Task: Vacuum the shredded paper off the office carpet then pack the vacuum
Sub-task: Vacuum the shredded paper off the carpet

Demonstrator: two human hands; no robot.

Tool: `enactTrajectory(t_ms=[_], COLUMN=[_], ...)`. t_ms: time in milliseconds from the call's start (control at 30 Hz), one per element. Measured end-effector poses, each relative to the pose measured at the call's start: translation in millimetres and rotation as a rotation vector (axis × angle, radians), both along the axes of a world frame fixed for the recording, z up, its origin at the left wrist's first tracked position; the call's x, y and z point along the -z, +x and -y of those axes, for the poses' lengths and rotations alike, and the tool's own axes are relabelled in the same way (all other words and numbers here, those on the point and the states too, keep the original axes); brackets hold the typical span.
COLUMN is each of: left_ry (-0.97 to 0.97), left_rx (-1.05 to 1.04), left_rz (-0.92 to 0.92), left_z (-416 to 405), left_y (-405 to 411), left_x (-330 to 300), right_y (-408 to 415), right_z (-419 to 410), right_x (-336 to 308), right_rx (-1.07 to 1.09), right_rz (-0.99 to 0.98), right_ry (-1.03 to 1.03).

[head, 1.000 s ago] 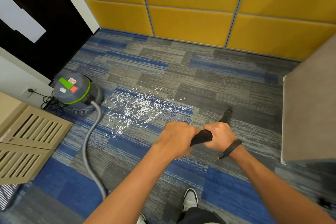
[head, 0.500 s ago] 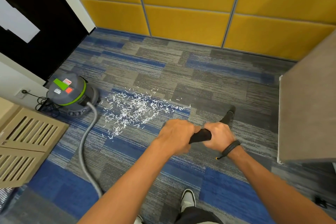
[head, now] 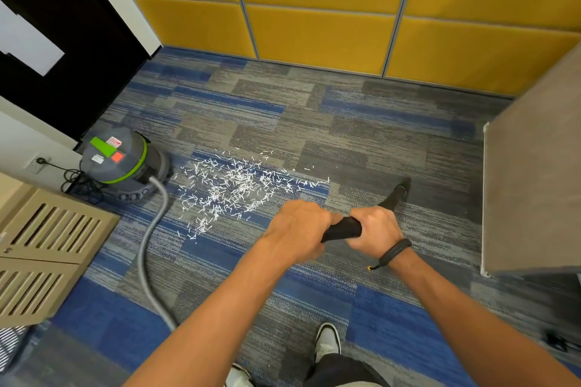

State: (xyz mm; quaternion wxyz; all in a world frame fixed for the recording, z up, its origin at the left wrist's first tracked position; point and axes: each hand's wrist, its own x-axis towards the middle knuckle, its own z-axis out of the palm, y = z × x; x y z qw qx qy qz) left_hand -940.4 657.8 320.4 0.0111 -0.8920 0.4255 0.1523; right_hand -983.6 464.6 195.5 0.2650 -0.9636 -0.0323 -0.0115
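Both hands are on the black vacuum wand point(head: 341, 228) in the head view, the only view there is. The left hand point(head: 297, 229) has its fingers curled round the near end, and the right hand point(head: 375, 231) has its fingers wrapped round the wand just ahead of it, so the two grips sit almost touching.

Beyond the right fingers the wand runs down to its nozzle point(head: 397, 193), which rests on the carpet point(head: 393, 308) to the far right of the shredded paper point(head: 234, 187). The paper lies ahead and to the left of the left fingers.

Over the last second little has changed: the grips are the same, the nozzle has stayed just off the paper's right edge, and the heap looks no thinner. I judge the sweep has yet to bite into the pile.

Well left of the fingers stands the grey vacuum canister point(head: 122, 163), its hose point(head: 147, 248) curving back toward the person.
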Motion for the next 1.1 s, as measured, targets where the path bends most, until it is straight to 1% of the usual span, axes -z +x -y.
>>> enactTrajectory(t_ms=[167, 233, 400, 533, 733, 900, 1000, 1100], left_ry=[0.002, -0.013, -0.024, -0.033, -0.03, -0.022, -0.044, -0.056], left_rx=[-0.052, -0.054, -0.03, -0.047, -0.067, -0.133, -0.162, -0.181], left_rz=[-0.065, -0.077, -0.071, -0.131, -0.103, -0.149, -0.167, -0.142], left_z=[4.1, 0.8, -13.3, -19.2, -12.5, -14.8, -21.4, -26.2], left_y=[5.0, 4.2, 4.6, 2.4, -3.0, 2.2, 1.7, -3.5], left_x=[7.0, 7.4, -2.7, 0.2, 8.0, 13.1, 15.4, 20.3], right_y=[11.4, 11.1, 1.2, -7.0, -7.5, 7.2, 12.3, 17.9], right_z=[2.8, -0.2, -13.1, -15.7, -10.6, -10.7, -15.6, -18.5], right_x=[3.7, 3.8, 4.9, 6.5, 6.7, 10.9, 12.3, 13.7], right_rx=[-0.036, -0.047, -0.019, -0.026, -0.017, -0.066, -0.105, -0.147], right_rz=[-0.117, -0.127, -0.093, -0.05, 0.002, -0.119, -0.139, -0.157], right_ry=[0.004, 0.01, -0.017, -0.041, -0.014, -0.101, -0.104, -0.114])
